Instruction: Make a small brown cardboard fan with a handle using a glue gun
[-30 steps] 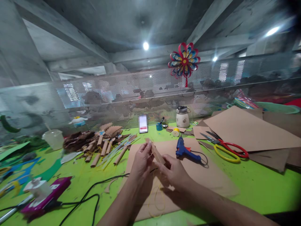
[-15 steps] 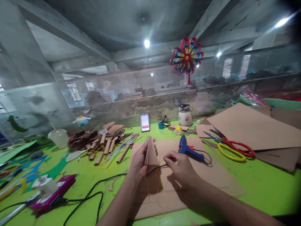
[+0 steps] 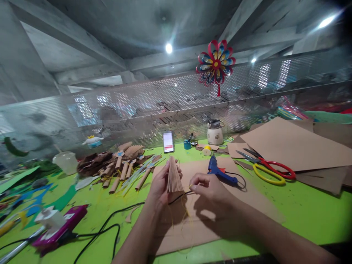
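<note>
My left hand is closed around a pleated brown paper fan, its folds pressed together at the top and slightly spread at the bottom. To the right, my right hand pinches a bit of yellow thread at the fingertips, apart from the fan. More yellow thread dangles below in loose loops over a sheet of brown cardboard. Beyond my right hand lies a blue hot glue gun, its black cord running under both hands.
Scissors with red and yellow handles lie at right beside large brown sheets. Rolled paper pieces and clear sticks are heaped at left. A phone, thread spool and jug stand behind; a purple power strip is front left.
The view has shifted slightly, so everything sits a little further left and higher. Both hands keep nearly the same pose, the left on the fan and the right pinching thread.
</note>
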A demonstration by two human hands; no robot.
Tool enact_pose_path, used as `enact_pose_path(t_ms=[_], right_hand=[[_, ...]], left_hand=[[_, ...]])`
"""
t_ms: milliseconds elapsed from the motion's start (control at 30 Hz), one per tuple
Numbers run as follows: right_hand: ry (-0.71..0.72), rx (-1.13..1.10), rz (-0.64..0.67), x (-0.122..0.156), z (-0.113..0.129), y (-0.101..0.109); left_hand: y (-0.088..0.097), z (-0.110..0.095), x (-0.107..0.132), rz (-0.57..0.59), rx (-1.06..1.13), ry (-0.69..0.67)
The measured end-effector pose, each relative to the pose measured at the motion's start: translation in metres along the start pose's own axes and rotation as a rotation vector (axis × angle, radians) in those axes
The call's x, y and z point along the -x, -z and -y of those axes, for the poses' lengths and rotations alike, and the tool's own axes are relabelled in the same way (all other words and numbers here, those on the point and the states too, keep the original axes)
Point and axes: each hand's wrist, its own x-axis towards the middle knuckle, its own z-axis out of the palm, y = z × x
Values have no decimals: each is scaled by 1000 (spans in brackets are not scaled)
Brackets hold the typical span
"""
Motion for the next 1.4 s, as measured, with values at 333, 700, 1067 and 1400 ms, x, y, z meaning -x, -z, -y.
enact_pose_path(t_ms=[333, 700, 1067, 1400], right_hand=[[-324, -397, 426, 6, -12, 1], [80, 219, -73, 4, -6, -8], [-6, -96, -63, 3, -4, -4], [142, 290, -26, 4, -18, -18]], left_hand=[[3, -3, -5, -60, -5, -34], [3, -4, -1, -97, -38, 45], [8, 9, -5, 25, -75, -29], [2, 16, -1, 4, -56, 3]])
